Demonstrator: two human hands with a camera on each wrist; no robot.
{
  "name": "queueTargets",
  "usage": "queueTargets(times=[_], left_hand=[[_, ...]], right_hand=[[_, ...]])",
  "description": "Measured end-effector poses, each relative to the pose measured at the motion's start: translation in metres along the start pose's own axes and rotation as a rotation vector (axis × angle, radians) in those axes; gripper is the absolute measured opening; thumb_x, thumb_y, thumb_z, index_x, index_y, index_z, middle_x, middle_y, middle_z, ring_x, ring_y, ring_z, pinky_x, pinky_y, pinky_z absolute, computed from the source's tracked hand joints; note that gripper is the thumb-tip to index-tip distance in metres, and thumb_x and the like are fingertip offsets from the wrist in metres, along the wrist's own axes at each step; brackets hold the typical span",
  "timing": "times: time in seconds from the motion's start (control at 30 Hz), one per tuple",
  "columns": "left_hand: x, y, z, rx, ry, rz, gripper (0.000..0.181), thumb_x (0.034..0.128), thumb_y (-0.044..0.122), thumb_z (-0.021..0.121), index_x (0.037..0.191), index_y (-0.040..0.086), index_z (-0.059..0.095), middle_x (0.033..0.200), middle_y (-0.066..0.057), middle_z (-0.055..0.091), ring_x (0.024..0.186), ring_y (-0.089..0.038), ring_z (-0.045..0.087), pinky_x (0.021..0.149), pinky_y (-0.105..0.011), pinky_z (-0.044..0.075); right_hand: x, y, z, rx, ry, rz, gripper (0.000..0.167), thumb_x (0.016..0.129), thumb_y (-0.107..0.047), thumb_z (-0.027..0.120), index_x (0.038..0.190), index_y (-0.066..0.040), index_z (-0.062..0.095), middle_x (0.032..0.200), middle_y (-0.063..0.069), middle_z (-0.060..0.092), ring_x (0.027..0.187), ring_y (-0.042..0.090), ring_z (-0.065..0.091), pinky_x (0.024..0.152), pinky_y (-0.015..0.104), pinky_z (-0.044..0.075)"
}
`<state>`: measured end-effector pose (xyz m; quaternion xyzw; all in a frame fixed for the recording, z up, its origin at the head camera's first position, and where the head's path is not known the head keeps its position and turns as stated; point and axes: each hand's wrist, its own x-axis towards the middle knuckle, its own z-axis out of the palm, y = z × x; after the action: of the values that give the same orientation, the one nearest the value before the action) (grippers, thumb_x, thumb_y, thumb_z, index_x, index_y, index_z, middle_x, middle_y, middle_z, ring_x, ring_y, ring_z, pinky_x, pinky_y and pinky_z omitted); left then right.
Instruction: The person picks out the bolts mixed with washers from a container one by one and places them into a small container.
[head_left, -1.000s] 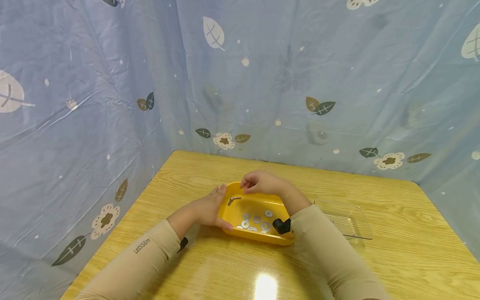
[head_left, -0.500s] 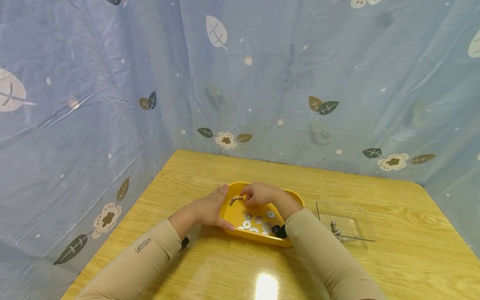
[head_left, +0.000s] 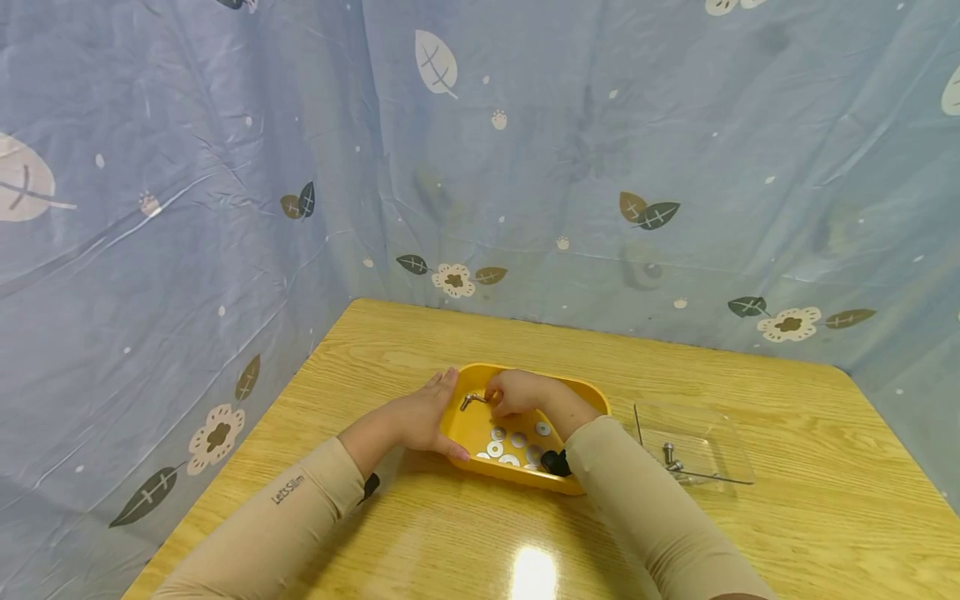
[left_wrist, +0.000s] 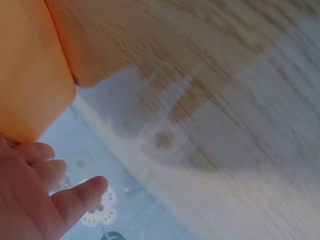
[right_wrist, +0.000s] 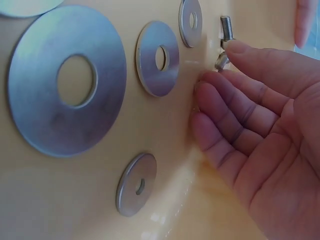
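Note:
A yellow plastic bin (head_left: 517, 477) stands on the wooden table, with several flat metal washers (head_left: 495, 448) on its floor. My left hand (head_left: 416, 417) rests against its left end, fingers straight along the outside and thumb on the near rim. Inside the bin, my right hand (head_left: 521, 393) reaches toward the far left corner. Two metal bolts (right_wrist: 226, 29) lie there; the thumb and index finger appear to pinch the nearer one, partly hidden by the fingertips. In the right wrist view, washers (right_wrist: 157, 59) sit beside the fingers without touching them.
To the right of the bin is a clear plastic tray (head_left: 720, 433) with a few bolts (head_left: 669, 454) in it. A blue patterned curtain (head_left: 525, 167) hangs behind the table (head_left: 420, 533) and along its left side.
My right hand has come down from above the bin's far rim into the bin, to the bolts. The left hand stays at the bin's left end.

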<state>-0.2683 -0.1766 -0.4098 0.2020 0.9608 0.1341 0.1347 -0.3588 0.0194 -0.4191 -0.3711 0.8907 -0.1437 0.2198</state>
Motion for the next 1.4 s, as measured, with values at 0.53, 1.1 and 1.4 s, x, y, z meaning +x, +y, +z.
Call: queueTargets(times=[0.53,1.1,1.4], left_hand=[[0.002,0.000,0.000,0.001,-0.005,0.006,0.134,0.0562,0.078,0.059,0.145,0.000,-0.003,0.152,-0.016,-0.001,0.139,-0.031,0.001,0.110,-0.041,0.017],[0.001,0.000,0.001,-0.005,-0.022,-0.004,0.130,0.0608,0.073,0.062,0.146,0.002,-0.006,0.153,-0.013,-0.004,0.139,-0.029,-0.002,0.110,-0.042,0.015],[0.001,-0.002,0.002,0.003,-0.014,0.008,0.129,0.0619,0.073,0.062,0.145,0.001,-0.006,0.152,-0.014,-0.004,0.139,-0.030,-0.001,0.110,-0.042,0.016]], right_hand=[[0.005,0.000,0.010,0.022,0.118,-0.079,0.026,0.081,-0.011,0.069,0.104,-0.005,0.059,0.072,-0.002,0.051,0.066,0.012,0.046,0.064,0.027,0.040],[0.021,0.002,0.026,-0.053,0.229,-0.063,0.027,0.077,-0.024,0.074,0.096,-0.009,0.061,0.074,-0.004,0.054,0.068,0.010,0.048,0.067,0.024,0.043],[0.023,-0.007,0.027,-0.052,0.280,0.005,0.022,0.077,-0.025,0.073,0.088,-0.009,0.062,0.073,-0.005,0.059,0.066,0.010,0.051,0.066,0.024,0.045]])
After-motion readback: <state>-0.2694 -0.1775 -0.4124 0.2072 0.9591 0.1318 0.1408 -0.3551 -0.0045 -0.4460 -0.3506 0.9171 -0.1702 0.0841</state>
